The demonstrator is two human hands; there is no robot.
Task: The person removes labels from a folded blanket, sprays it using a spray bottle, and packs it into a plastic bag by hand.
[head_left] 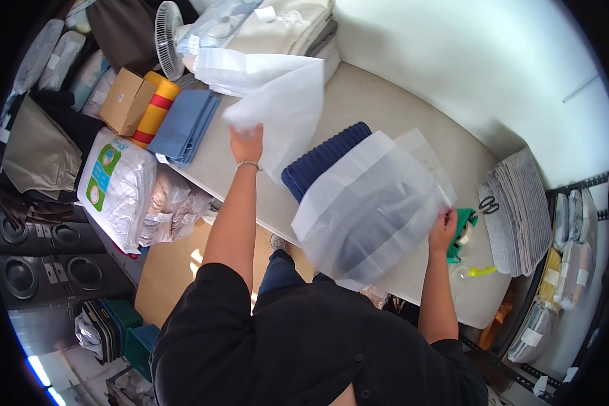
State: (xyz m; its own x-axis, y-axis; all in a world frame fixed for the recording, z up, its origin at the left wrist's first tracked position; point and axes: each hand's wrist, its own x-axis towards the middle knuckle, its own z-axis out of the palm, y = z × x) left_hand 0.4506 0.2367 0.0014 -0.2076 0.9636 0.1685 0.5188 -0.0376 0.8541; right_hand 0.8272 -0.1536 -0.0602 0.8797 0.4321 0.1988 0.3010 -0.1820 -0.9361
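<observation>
My left hand (247,143) is closed on the lower edge of a translucent white plastic bag (287,91), which is raised and spread above the table's far side. Its fingertips are partly blurred against the plastic. My right hand (443,231) pinches the right edge of another translucent plastic bag (379,210), which lies wide in front of me. A folded navy ribbed textile (328,159) sticks out from beneath this bag, and a dark shape shows through the film. The rest of the textile is hidden.
On the table (379,101) are folded blue cloth (186,125), a yellow-red roll (154,111), a cardboard box (126,101) and a fan (169,40). Black scissors (488,205) rest by stacked grey textiles (521,210), near a green item (461,233). Bagged goods fill a shelf (561,271) at right.
</observation>
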